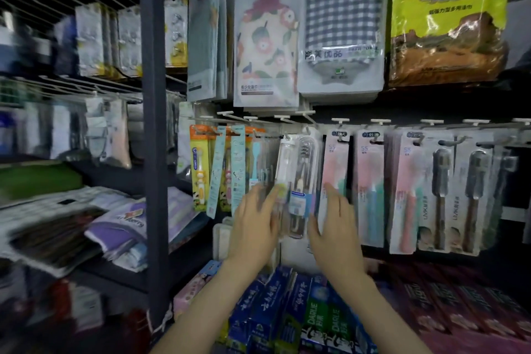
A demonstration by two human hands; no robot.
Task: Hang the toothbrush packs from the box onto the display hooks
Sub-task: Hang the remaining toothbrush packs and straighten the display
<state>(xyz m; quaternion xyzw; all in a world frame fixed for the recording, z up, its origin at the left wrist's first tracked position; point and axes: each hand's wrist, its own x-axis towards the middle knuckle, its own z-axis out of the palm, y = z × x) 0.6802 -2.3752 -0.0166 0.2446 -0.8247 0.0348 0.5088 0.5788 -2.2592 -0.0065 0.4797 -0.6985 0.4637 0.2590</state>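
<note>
Hanging at the middle of the hook row, the clear toothbrush pack [300,169] sits between both raised hands, its top at the white display hooks [340,120]. Whether its hole is seated on a hook cannot be told.

Left hand [254,227]: fingers stretched up onto the pack's left edge (motion blur hides whether they pinch it).

Right hand [334,227]: fingers straight and spread, nothing grasped, thumb just beside the pack's lower right edge.

Surroundings:
- Pink-and-teal brush packs [369,187] hang just right of the clear pack.
- Orange children's brush packs [198,169] hang to its left.
- Towel packs [342,26] hang on the row above.
- Toothpaste boxes [316,322] lie on the shelf below the forearms.
- A dark upright post [153,123] stands left of the display.
</note>
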